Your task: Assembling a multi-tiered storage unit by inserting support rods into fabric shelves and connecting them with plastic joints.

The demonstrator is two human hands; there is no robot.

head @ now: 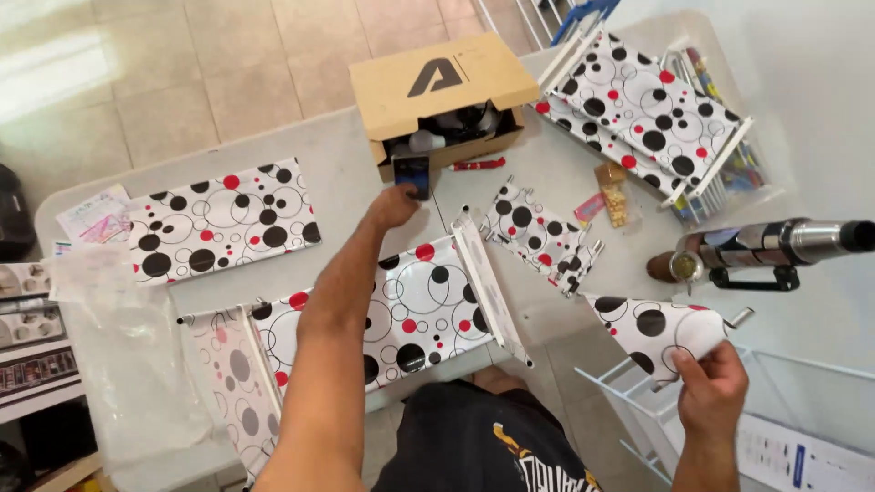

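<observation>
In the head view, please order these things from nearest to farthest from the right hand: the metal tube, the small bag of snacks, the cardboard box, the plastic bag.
From the right hand:
1. Metal tube, just above the hand, at the right edge.
2. Small bag of snacks, farther up, toward the middle.
3. Cardboard box, at the top centre, by the left hand.
4. Plastic bag, far across at the left.

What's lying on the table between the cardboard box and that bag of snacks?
In the head view, a red marker pen lies between the cardboard box and the snack bag.

A tan cardboard box [444,91] with a dark logo is lying open on the table [337,164], a small snack packet [614,194] lying to the box's right.
</observation>
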